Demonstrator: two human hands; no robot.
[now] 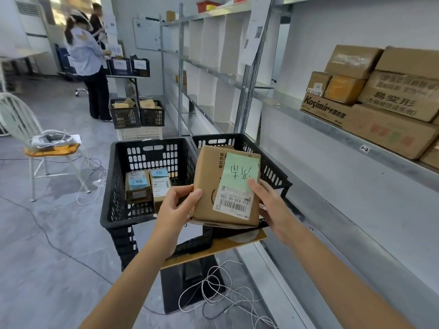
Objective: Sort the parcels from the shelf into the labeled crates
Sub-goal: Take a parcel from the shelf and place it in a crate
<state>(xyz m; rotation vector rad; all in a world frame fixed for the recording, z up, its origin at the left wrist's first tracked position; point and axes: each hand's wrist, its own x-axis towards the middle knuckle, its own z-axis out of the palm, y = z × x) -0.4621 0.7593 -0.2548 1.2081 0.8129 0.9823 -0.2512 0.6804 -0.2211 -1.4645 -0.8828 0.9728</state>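
Both hands are grasping one cardboard parcel [206,179]: the left hand [177,207] is pinching its left edge, and the right hand [270,205] is pressing a thumb on its green label [240,172]. The parcel is hovering over two black crates standing side by side. Two small parcels [137,186] are lying in the left crate [114,186]. At least six cardboard boxes [392,96] are crowding the metal shelf [332,131], close beside the right crate [273,169]. Open grey floor [59,233] is stretching left toward one chair [35,143], with white cable [213,286] looping near. Two people [88,58] are standing far left.
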